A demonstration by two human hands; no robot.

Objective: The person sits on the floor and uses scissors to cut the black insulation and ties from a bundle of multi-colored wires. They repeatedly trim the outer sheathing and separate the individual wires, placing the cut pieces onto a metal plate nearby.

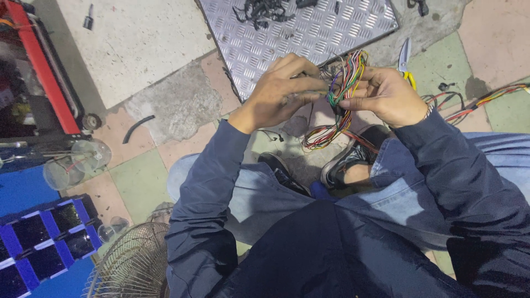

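Both your left hand (281,91) and right hand (386,96) are closed on the multicoloured wire bundle (339,94), held above your shoes (348,160). Tug unevenly and thin strands could snap or tangle tighter.

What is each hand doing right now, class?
Left hand: fingers closed on the wire bundle.
Right hand: fingers closed, pinching the same wire bundle.

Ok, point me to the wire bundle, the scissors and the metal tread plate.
wire bundle (339,91), head view, coloured strands between the hands.
scissors (404,58), head view, blades just above the yellow handle.
metal tread plate (331,30), head view, bare ribbed surface.
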